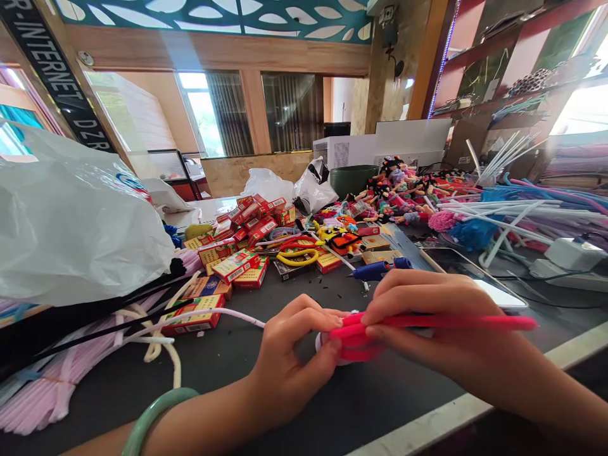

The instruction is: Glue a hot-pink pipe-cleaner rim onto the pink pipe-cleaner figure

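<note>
Bright pink pipe cleaners (351,330) are bent around a small craft piece (358,351) whose white part shows at its left edge. My left hand (301,345) pinches the left end of this piece between thumb and fingers. With thumb and forefinger, my right hand (418,310) grips the pink strand, and its long straight tail (503,323) sticks out to the right. A pale pipe cleaner (237,315) runs out from behind my left hand towards the left. Much of the piece is hidden by my fingers and slightly blurred.
A blue glue gun (380,269) lies just beyond my hands, beside a phone (494,282). Small red boxes (242,263) and finished dolls (394,190) are heaped behind. Pipe cleaner bundles (52,386) lie at left, below a white plastic bag (76,221). A power strip (570,272) sits right.
</note>
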`<state>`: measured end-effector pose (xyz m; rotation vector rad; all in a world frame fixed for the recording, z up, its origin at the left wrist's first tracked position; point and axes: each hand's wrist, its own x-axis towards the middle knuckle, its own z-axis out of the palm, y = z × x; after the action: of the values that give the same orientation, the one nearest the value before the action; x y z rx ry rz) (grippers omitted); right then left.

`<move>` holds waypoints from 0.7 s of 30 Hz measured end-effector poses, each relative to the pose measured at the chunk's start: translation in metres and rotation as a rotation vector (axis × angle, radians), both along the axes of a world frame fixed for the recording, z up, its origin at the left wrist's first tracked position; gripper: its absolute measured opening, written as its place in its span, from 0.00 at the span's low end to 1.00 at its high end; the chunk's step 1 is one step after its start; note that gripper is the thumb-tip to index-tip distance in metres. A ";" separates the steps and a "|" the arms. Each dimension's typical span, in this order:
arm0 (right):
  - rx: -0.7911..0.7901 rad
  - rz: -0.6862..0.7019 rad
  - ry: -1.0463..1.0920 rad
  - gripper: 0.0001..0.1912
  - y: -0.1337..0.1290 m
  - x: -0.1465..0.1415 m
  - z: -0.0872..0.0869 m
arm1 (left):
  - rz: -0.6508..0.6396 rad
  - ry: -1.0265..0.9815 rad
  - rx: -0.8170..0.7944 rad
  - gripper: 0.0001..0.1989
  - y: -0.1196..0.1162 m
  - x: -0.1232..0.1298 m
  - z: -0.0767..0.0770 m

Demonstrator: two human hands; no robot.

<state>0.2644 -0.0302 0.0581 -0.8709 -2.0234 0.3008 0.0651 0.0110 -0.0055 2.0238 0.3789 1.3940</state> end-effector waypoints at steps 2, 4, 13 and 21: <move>-0.015 -0.027 -0.004 0.08 -0.003 0.000 0.001 | 0.021 -0.003 -0.012 0.09 0.000 0.000 0.000; -0.026 -0.058 -0.006 0.09 -0.005 -0.001 0.000 | 0.051 -0.010 -0.032 0.08 0.001 0.001 0.000; -0.025 -0.081 -0.017 0.08 0.003 -0.001 -0.009 | 0.105 -0.004 -0.133 0.05 0.006 0.002 0.005; -0.027 -0.090 -0.027 0.10 0.010 -0.002 -0.010 | 0.049 -0.044 -0.137 0.06 0.010 0.004 -0.001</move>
<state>0.2624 -0.0203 0.0486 -0.9841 -2.0029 0.2677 0.0689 0.0215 -0.0070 1.8815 0.4947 1.4004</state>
